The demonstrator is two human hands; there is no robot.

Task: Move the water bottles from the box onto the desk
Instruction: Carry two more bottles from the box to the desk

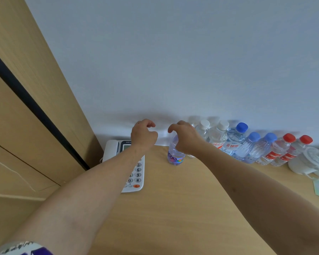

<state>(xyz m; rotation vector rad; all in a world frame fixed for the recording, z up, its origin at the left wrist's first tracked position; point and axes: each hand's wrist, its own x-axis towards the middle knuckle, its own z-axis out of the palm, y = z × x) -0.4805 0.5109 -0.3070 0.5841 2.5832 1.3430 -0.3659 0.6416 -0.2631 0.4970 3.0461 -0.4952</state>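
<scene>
Head camera looks down on a tan wooden surface [173,208] set against a pale wall. At centre stands a small water bottle with a purple label [175,156], upright on the surface; the right hand [185,139] arches over its top with fingers curled, and whether they touch the bottle I cannot tell. At nine o'clock of that bottle the left hand [144,136] hovers with fingers loosely curled, holding nothing, above a white desk telephone [134,173]. At three o'clock a row of bottles lines the wall: two white-capped bottles [217,135], three blue-capped bottles [247,146] and two red-capped bottles [282,150]. Beyond them, farthest toward three o'clock, sits a white kettle [309,161].
</scene>
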